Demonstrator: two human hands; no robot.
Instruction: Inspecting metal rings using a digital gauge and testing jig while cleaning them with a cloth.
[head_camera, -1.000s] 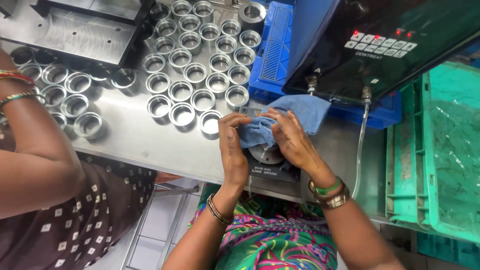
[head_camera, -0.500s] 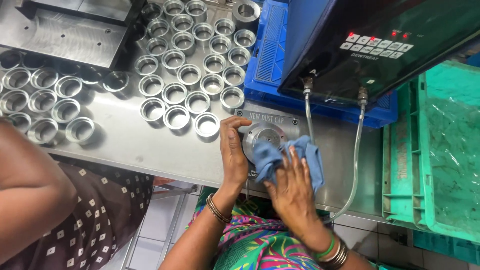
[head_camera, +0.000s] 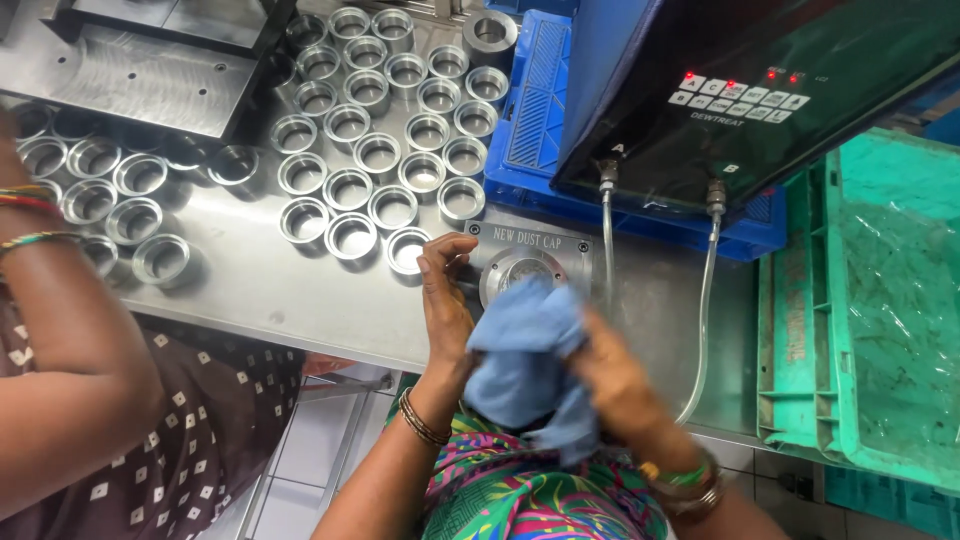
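**Wiping at the round fixture, rows of rings waiting beside it**

Rings fill the left and middle of the steel bench (head_camera: 250, 290): short metal rings (head_camera: 350, 185) stand open side up in loose rows, another cluster further left near a co-worker's arm (head_camera: 70, 350), which wears bangles and reaches in from the left edge. Nothing in the view tells which rings are finished and which are not, so how much of the batch is done cannot be judged.

Just right of the nearest rings, the person's left hand (head_camera: 445, 300) rests on the bench with its fingers curled loosely, the fingertips touching the edge of a square metal plate with a round recessed seat (head_camera: 522, 268). It seems to steady itself there and grips nothing that can be seen. The seat looks empty apart from a central hub, though the cloth hides its lower part.

The right hand (head_camera: 615, 375) is blurred and closed around a bunched blue cloth (head_camera: 525, 355), lifted just above and in front of the plate. By the look of it, the wiping is in mid-course.

Further right stand a blue crate (head_camera: 535, 110), a dark control box (head_camera: 760, 90) with two clear hoses (head_camera: 705, 300), and a green crate (head_camera: 880, 300).
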